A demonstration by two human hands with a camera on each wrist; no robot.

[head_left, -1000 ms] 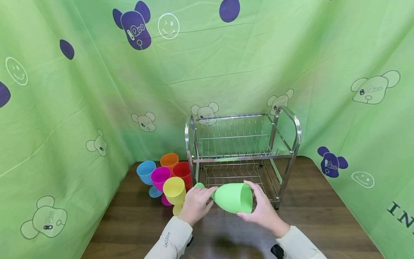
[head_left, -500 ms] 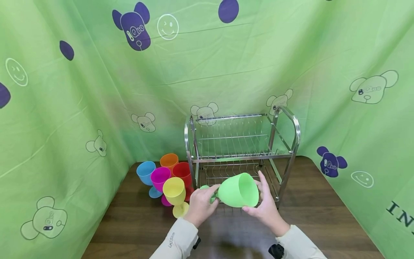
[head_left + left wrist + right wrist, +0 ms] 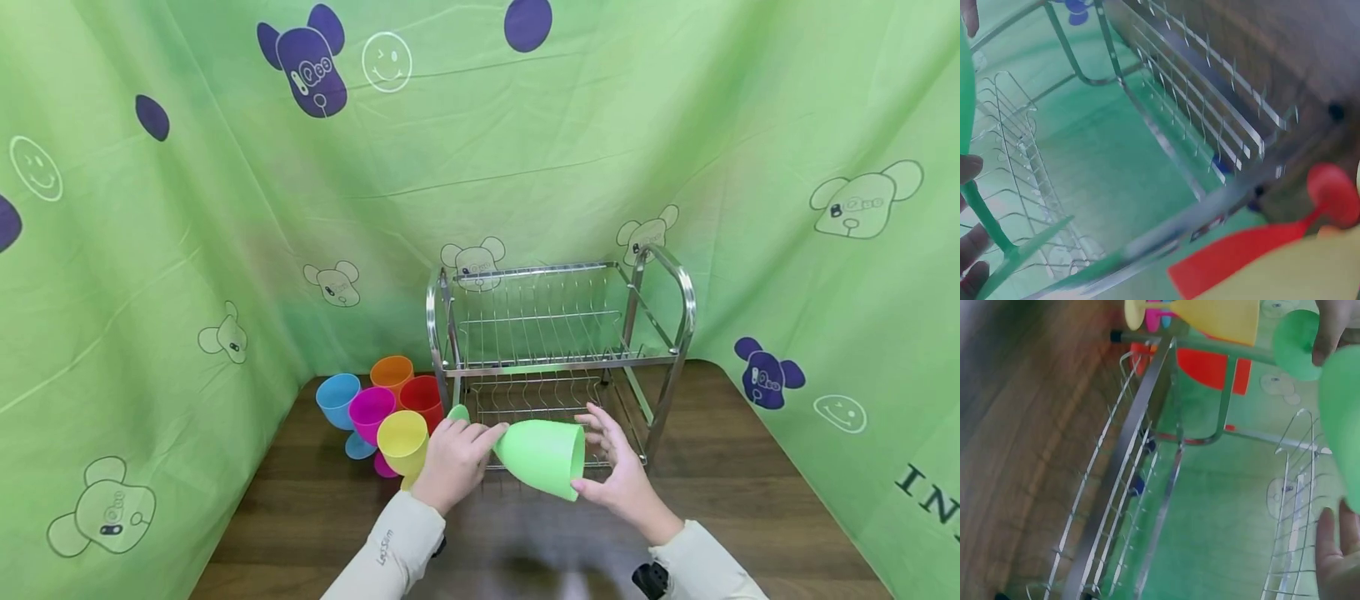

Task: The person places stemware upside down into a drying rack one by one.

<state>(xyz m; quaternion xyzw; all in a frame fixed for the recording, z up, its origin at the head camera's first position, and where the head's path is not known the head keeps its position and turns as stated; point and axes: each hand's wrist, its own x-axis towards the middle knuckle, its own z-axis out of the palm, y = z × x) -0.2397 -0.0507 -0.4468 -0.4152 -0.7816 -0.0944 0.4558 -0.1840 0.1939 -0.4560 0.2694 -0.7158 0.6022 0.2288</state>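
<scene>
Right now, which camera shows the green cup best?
The head view: the green cup sits well inside the frame, though the left hand hides most of its stem. Left wrist: stem, base, a sliver of bowl. Right wrist: base and a cut-off bowl.

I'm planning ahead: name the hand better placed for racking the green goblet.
Probably the left hand: it grips the green goblet by the stem, while the right hand is only at the rim.

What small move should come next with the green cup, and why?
Perhaps curl the right hand round the cup to steady it: the cup is tilted sideways, the left hand grips its stem, and the right fingers are extended near its mouth.
</scene>
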